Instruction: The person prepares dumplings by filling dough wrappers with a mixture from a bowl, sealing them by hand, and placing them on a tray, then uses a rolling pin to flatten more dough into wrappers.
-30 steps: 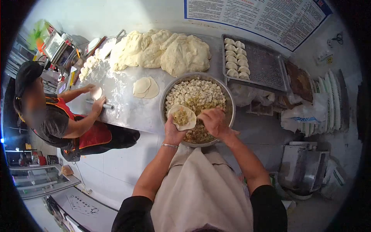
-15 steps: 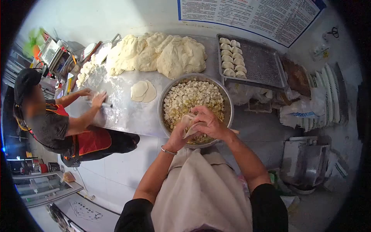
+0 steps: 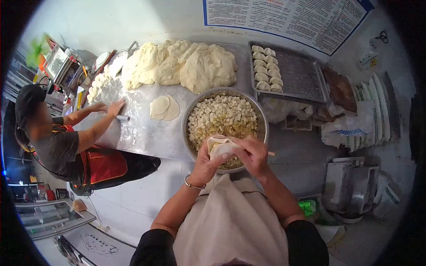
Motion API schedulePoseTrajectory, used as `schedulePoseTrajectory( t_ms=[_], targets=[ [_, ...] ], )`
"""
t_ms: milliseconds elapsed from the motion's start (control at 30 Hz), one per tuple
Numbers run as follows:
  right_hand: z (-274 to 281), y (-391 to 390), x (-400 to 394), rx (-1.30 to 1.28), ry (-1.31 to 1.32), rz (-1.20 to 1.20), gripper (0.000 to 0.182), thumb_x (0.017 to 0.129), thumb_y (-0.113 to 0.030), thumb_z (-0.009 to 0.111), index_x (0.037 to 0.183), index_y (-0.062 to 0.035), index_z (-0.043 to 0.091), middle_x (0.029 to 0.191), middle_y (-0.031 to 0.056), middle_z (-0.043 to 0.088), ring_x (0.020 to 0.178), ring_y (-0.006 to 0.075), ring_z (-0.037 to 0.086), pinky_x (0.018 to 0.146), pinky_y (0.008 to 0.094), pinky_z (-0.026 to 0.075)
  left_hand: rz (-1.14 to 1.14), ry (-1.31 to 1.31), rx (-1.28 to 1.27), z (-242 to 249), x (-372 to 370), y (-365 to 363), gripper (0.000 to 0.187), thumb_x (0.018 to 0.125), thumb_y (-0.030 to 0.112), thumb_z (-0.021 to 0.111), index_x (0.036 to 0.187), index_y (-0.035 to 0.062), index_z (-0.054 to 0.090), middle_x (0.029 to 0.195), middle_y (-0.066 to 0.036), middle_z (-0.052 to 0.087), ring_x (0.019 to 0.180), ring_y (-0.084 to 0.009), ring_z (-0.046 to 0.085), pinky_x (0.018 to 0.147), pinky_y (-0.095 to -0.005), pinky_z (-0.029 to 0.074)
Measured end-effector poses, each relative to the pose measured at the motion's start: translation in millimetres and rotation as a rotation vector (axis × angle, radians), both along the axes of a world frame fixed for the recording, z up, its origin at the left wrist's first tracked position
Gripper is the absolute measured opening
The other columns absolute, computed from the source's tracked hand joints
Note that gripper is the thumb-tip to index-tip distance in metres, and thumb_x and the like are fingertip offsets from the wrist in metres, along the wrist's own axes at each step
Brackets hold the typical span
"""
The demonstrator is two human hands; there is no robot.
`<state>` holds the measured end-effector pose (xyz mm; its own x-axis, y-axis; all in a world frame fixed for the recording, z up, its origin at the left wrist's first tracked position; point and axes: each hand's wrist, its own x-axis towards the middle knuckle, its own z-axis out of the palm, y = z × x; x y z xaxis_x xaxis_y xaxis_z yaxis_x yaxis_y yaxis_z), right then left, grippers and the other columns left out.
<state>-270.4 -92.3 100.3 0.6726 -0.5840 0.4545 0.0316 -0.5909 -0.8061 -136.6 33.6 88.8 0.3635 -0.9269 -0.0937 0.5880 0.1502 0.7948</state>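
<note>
Over the near side of a large metal bowl (image 3: 185,128), both hands are at a partly folded dumpling (image 3: 219,150) with filling showing at its top. My left hand (image 3: 205,167) cups the dumpling from the left, its thumb across the front. At the right edge of the dough, the fingers of my right hand (image 3: 254,156) are pinched together. Diced pale and greenish filling (image 3: 222,111) lies in the bowl. The end of a wooden stick (image 3: 271,154) pokes out beside my right hand; its other end is hidden.
Big dough lumps (image 3: 177,64) lie at the table's back, with flat round wrappers (image 3: 165,107) before them. A perforated tray (image 3: 301,75) bears rows of dumplings (image 3: 267,68). At left, a co-worker (image 3: 66,142) works a rolling pin (image 3: 123,118) on the floury table.
My hands have drawn slightly nearer to me, and the dumpling has turned so its pale side and filling show. The co-worker's hands and rolling pin have shifted slightly.
</note>
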Motion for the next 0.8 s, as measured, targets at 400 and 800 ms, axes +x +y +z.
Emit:
schedulePoseTrajectory(
  t_ms=[400,800],
  targets=[
    [23,-10,0,-0.242,-0.02,0.102,0.024,0.081,-0.014,0.077,0.104,-0.0072,0.072,0.088,0.007,0.062,0.073,0.0229,0.06,0.066,0.0339,0.049,-0.092,-0.493,0.029,16,6,0,0.054,0.086,0.005,0.072,0.136,0.0039,0.05,0.132,-0.009,0.057,0.121,-0.0173,0.053,0.104,-0.0326,0.043],
    [18,-7,2,0.342,-0.083,0.18,0.02,0.087,-0.018,0.074,0.102,-0.0039,0.074,0.09,0.0038,0.06,0.083,0.0153,0.057,0.072,0.0289,0.047,-0.194,-0.582,-0.16,35,26,-2,0.083,0.083,0.029,0.079,0.15,0.0031,0.036,0.151,-0.016,0.042,0.135,-0.0257,0.044,0.113,-0.0391,0.032]
  ],
)
